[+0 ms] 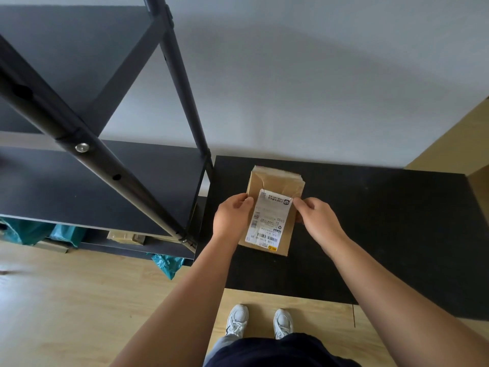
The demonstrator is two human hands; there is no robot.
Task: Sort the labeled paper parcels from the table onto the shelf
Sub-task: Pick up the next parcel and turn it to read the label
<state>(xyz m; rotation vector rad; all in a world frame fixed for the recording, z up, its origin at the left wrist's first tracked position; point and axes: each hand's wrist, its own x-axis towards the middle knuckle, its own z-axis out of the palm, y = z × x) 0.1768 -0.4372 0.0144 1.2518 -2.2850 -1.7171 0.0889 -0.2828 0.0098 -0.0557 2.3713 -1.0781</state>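
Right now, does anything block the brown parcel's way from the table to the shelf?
Both hands grip the brown parcel. The shelf's front post crosses its opening; nothing else visible intervenes.

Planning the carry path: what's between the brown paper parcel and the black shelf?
Head view: only bare black table and the left hand gripping the brown paper parcel; black metal shelf adjoins.

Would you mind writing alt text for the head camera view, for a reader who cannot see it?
A person's left hand and right hand grip the sides of a brown paper parcel with a white shipping label, over a black table. A black metal shelf stands to the left, with teal bags under it.
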